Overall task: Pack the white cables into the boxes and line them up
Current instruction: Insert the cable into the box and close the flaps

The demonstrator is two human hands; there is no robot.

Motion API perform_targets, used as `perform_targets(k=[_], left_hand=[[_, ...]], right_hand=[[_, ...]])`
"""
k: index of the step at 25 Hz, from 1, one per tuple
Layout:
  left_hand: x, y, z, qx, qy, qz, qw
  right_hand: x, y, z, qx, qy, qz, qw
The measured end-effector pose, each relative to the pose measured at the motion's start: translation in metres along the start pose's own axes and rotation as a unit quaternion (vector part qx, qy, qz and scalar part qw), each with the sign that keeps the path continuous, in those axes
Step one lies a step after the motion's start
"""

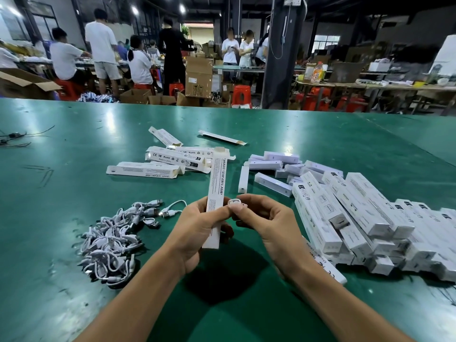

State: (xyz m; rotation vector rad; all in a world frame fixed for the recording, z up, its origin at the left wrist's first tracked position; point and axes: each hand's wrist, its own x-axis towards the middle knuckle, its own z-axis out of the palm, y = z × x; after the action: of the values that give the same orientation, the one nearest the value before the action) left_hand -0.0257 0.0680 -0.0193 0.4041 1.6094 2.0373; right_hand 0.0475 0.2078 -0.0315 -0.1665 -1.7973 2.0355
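— How will that cable [234, 202] handle?
— Light and floppy, I'd judge; best pinched at its coiled middle so it can't spring loose. The right hand [266, 223] pinches it at the fingertips, just beside the box [216, 193].
— And the box?
— Thin card, probably easy to crush. The left hand [197, 228] grips its lower half above the table [74, 169], far end pointing away.

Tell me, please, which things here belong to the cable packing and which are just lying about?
Job: box gripped by left hand; coiled cable pinched by right hand; cable pile; loose boxes; stacked boxes.
Lying about: black wires at far left; cartons and red stools behind.
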Motion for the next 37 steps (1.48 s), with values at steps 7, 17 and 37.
perform_targets(k=[7, 17, 37], left_hand=[[0.004, -0.002, -0.005, -0.046, -0.012, -0.013, 0.999], [0.008, -0.01, -0.015, 0.396, 0.124, 0.162, 0.895], [0.007, -0.023, -0.014, 0.447, 0.028, 0.337, 0.828]], right_hand=[[0.001, -0.004, 0.0, 0.023, -0.039, 0.008, 0.999], [0.007, -0.002, -0.01, -0.026, 0.121, -0.028, 0.992], [0.011, -0.017, -0.027, -0.155, 0.132, -0.162, 0.966]])
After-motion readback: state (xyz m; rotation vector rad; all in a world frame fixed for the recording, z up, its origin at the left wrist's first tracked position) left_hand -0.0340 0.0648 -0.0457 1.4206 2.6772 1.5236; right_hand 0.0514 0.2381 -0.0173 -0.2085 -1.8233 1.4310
